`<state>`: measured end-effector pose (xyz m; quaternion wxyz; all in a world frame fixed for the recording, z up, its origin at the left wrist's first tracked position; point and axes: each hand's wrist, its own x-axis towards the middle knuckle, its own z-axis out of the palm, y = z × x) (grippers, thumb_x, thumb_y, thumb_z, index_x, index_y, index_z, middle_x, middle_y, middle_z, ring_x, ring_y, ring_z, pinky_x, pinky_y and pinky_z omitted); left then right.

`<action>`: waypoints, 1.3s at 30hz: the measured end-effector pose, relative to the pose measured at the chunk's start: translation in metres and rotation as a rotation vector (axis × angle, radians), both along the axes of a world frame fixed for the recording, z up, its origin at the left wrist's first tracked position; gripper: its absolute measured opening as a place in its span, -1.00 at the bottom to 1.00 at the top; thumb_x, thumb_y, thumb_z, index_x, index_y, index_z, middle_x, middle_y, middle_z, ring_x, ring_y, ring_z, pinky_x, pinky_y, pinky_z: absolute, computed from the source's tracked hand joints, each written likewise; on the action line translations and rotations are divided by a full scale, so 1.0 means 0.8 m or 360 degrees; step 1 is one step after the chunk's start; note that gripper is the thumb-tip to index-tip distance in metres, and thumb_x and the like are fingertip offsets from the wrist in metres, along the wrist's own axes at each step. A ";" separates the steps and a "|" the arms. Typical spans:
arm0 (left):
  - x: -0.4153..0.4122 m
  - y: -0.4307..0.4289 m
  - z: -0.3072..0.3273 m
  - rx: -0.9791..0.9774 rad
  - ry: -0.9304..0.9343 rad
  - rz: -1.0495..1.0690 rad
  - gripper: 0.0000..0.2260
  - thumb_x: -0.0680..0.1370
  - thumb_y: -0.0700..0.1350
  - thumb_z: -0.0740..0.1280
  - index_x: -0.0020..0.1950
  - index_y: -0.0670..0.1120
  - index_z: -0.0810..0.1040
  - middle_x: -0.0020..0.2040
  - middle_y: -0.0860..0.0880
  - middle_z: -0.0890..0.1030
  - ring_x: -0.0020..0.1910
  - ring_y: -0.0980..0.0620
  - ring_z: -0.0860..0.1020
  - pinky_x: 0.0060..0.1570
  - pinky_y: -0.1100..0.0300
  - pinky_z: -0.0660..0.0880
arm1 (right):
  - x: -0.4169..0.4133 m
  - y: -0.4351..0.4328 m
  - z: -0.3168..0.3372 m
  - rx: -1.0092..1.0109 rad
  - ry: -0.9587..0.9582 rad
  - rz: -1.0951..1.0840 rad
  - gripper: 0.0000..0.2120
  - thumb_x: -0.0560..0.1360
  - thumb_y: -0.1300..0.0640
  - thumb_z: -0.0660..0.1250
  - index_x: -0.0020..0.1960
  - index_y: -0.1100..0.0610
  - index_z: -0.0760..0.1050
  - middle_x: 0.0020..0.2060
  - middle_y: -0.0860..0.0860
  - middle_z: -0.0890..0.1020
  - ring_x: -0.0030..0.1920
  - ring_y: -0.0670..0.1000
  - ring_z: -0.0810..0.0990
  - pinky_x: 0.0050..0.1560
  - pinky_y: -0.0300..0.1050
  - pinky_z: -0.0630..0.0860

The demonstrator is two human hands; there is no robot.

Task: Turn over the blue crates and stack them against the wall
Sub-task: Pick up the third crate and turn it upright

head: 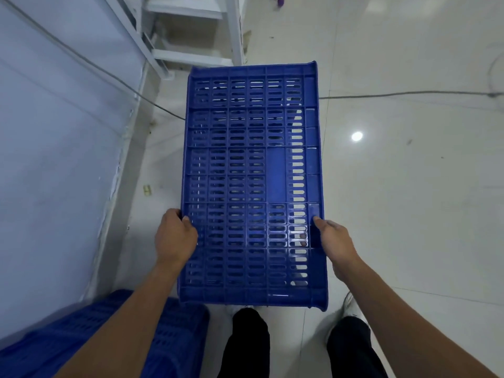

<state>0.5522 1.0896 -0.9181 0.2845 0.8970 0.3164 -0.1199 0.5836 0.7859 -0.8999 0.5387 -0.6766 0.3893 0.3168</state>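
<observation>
Both hands grip 1 blue crate (253, 184) by its long sides — left hand (174, 238) and right hand (335, 241) each closed on an edge — holding it above the floor (409, 186). Another crate (169, 336) sits beside the wall (54, 132).

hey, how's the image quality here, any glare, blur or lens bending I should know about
Head view: a round lamp glare spot sits on the glossy pale tiled floor; the wide lens bows the blue-grey wall and the cable on the floor; the blue slotted plastic crate, gripped by the left hand and right hand, is sharp, while the blue crates at lower left are soft and dim.
</observation>
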 end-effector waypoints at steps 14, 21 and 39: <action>-0.007 -0.150 -0.005 -0.0075 0.0223 -0.0261 -0.90 0.63 -0.22 0.16 0.12 -0.20 0.40 -0.11 -0.15 0.57 -0.21 -0.13 0.57 -0.23 -0.03 0.54 | -0.005 -0.126 0.031 -0.0293 -0.0203 -0.0337 -0.57 0.51 -0.23 0.31 -0.21 0.15 0.44 -0.31 0.08 0.64 -0.34 0.05 0.59 -0.18 0.01 0.57; 0.016 -0.239 -0.007 -0.0150 0.0343 -0.0325 -0.87 0.65 -0.17 0.12 0.16 -0.16 0.37 -0.16 -0.07 0.57 -0.27 -0.05 0.53 -0.27 0.07 0.45 | -0.014 -0.208 0.053 -0.0456 -0.0272 -0.0374 -0.54 0.54 -0.22 0.25 -0.31 0.12 0.34 -0.43 0.04 0.56 -0.39 0.07 0.54 -0.25 0.06 0.52; 0.049 -0.199 -0.016 -0.0323 0.0777 -0.0342 -0.58 0.56 0.12 0.18 0.33 -0.06 0.40 0.19 -0.09 0.59 0.04 -0.08 0.59 0.11 0.00 0.53 | -0.038 -0.155 0.074 -0.0403 -0.0556 0.0046 -0.68 0.64 -0.01 0.19 -0.22 0.14 0.38 -0.40 -0.07 0.46 -0.39 -0.16 0.47 -0.27 -0.18 0.41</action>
